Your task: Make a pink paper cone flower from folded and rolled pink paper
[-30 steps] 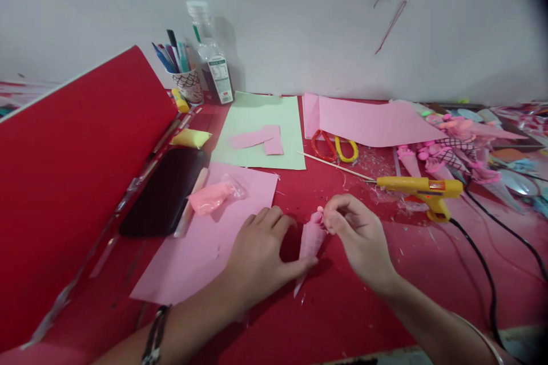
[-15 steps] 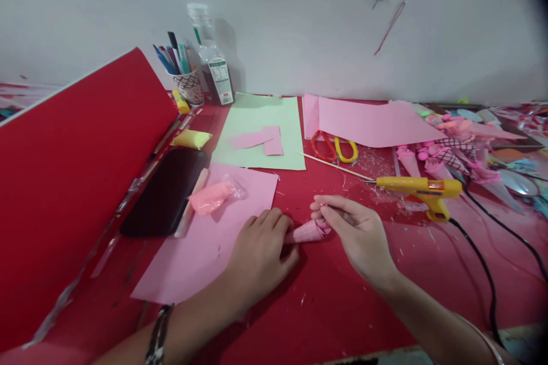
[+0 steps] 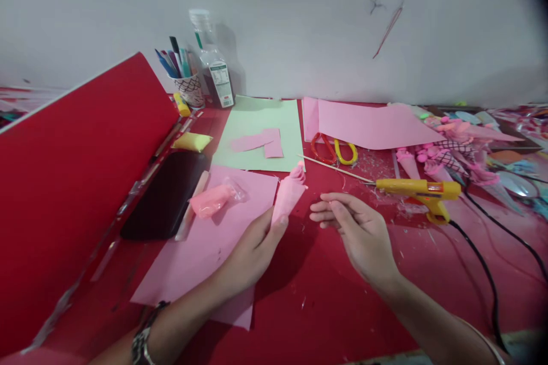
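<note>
Two hands stand apart: the left hand [image 3: 252, 251] grips the pink cone [image 3: 287, 199] by the pink sheet [image 3: 199, 265], wide end tilted up; the right hand [image 3: 363, 239] curls nearby, thumb near forefinger, contents unclear. Half a second ago the cone pointed sideways, wide end beneath the right hand.

No wording can be read: print on the label [image 3: 221, 83] of the bottle [image 3: 209, 59], upper left of the frame, is too small and blurred; the strokes [image 3: 389, 32] on the wall [image 3: 295, 28], upper right, form no legible sign.
</note>
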